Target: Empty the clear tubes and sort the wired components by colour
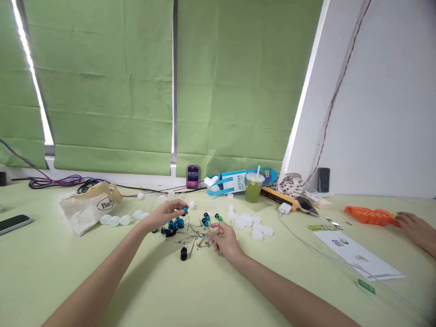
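My left hand (168,214) is closed in a pinch on a small shiny blue spool-shaped piece (185,210), just above the table. Below it lies a cluster of similar blue pieces (175,225), some with black parts. My right hand (223,238) has its fingers curled together at the right side of a pile of thin metal pins (195,234); whatever lies between the fingertips is too small to make out. Between the hands are a few more blue pieces (205,220) and a green one (218,217). One black piece (184,253) stands nearest me.
White round caps (245,220) lie right of the pile, others (115,221) to the left by a paper bag (85,211). Behind stand a green drink cup (254,188) and a yellow power strip (277,198). At right, another person's hand (417,229) touches an orange object (369,215).
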`<state>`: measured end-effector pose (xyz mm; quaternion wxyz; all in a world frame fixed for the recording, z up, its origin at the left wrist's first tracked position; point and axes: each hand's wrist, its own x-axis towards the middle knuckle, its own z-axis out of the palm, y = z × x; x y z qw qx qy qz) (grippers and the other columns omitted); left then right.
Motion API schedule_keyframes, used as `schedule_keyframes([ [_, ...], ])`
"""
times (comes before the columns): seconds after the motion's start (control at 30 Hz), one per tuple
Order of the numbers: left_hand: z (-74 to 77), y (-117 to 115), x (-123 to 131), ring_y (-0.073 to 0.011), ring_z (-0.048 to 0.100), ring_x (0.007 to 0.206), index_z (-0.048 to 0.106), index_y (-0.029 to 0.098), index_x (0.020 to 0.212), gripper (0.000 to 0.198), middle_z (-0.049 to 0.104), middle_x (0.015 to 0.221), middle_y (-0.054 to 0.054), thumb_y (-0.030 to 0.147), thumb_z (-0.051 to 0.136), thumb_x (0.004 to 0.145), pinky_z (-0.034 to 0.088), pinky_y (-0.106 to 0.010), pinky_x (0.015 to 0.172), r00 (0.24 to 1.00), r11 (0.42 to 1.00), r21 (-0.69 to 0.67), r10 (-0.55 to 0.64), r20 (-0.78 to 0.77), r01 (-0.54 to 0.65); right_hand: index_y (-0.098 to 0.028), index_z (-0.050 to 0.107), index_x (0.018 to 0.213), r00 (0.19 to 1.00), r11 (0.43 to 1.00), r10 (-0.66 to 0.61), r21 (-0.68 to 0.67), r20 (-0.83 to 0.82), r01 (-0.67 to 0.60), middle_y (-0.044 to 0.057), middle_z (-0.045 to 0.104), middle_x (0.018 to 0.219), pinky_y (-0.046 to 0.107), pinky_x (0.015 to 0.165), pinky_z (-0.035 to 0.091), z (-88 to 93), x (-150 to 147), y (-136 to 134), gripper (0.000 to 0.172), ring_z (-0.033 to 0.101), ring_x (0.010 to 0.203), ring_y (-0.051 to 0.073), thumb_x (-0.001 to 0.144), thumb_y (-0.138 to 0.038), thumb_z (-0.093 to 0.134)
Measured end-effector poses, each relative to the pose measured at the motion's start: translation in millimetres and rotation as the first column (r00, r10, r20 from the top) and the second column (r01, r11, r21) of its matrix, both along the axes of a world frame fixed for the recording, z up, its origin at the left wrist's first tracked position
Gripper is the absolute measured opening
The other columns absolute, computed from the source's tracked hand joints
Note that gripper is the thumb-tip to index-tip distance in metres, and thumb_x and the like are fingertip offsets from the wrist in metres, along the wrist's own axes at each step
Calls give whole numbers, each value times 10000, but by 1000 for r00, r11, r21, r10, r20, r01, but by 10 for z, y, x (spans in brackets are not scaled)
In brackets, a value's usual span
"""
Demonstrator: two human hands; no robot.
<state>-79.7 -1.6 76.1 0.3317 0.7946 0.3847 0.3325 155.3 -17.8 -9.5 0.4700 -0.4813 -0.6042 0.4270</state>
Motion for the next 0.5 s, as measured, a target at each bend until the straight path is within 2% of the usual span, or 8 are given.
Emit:
schedule_keyframes([
  [0.1,140,-95,-278,-166,548,891,512,190,976,301,592,954,-51,405,502,767,419,-297,799,1000,1000,-27,14,7,-14,-171,497,925,1000,1000,2,-1,-29,-3,-69,506,547,148,249,263,30,-10,-27,415,428,307,57,625,-435,609],
  [0.17,146,-229,-486,-173,551,861,522,194,953,282,598,927,-51,405,503,767,427,-295,772,997,997,-78,1,-75,-7,-171,491,918,1000,1000,4,3,-27,-4,-67,513,559,149,248,266,37,-12,-34,419,428,309,56,616,-431,619],
  [0.23,60,-398,-675,-172,550,807,538,204,932,275,599,900,-45,416,504,760,432,-283,729,989,996,-75,46,-142,-57,-170,492,915,999,1000,20,14,-28,-20,-60,519,577,150,248,274,34,-12,-38,403,435,319,57,624,-418,617],
  [0.33,-172,-622,-861,-174,537,750,556,216,914,288,595,855,-40,447,486,756,432,-270,670,971,987,-90,110,-213,-132,-167,500,907,998,998,50,27,-28,-50,-50,527,601,150,255,292,27,-12,-46,377,448,334,58,634,-400,613],
  [0.43,-371,-724,-889,-172,522,710,564,225,874,325,581,784,-24,501,487,722,430,-256,615,960,975,-95,179,-215,-203,-160,511,891,998,998,62,31,-19,-61,-36,546,624,151,261,298,26,-14,-52,361,450,334,55,637,-396,612],
  [0.5,-436,-732,-837,-167,511,678,562,230,865,347,568,753,-13,527,481,706,423,-251,581,951,969,-76,211,-227,-234,-156,518,878,998,998,62,30,-9,-62,-27,559,623,153,266,300,22,-17,-50,354,451,333,55,637,-397,612],
])
